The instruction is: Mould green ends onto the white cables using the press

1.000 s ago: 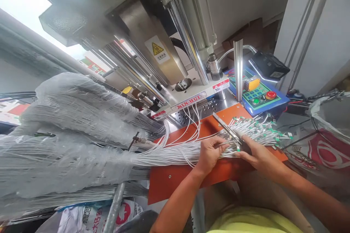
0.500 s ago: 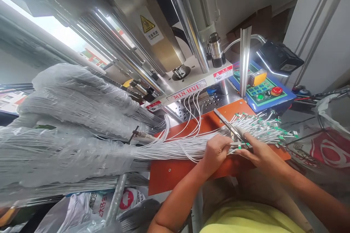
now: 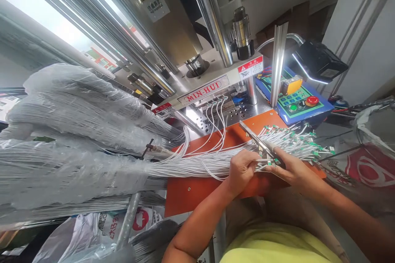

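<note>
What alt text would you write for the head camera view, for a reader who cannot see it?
A person's left hand pinches green-tipped white cables while the right hand holds a metal bar over an orange board. Behind stands a MIN-HUI press with a blue control panel on the right; plastic-wrapped bundles lie at left.

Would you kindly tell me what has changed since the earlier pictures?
The MIN-HUI plate has risen from the machine bed, showing more of the cable ends beneath. Nothing was visibly taken up or let go: the left hand still pinches white cables, the right hand still holds the metal bar.
</note>
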A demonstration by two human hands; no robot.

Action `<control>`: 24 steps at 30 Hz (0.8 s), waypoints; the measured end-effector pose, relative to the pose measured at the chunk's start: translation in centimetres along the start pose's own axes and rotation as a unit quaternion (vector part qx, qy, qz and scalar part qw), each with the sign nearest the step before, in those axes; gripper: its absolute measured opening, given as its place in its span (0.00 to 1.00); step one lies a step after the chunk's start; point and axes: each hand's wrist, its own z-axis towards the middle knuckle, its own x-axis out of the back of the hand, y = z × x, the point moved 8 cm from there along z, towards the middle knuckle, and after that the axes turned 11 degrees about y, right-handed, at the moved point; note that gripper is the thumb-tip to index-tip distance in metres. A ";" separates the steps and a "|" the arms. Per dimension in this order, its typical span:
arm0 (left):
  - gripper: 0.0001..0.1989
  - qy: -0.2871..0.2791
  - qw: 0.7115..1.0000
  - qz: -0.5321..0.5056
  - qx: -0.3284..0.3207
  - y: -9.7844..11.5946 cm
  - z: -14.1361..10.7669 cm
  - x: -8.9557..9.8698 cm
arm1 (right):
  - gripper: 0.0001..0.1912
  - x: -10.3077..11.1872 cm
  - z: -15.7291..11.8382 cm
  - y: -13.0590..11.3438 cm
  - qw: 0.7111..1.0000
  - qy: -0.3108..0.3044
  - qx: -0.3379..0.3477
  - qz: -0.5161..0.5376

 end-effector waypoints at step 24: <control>0.06 -0.024 0.997 0.038 0.069 -0.9 0.6 -0.3 | 0.31 -0.5 0.1 1.0 0.994 0.034 0.029 -0.101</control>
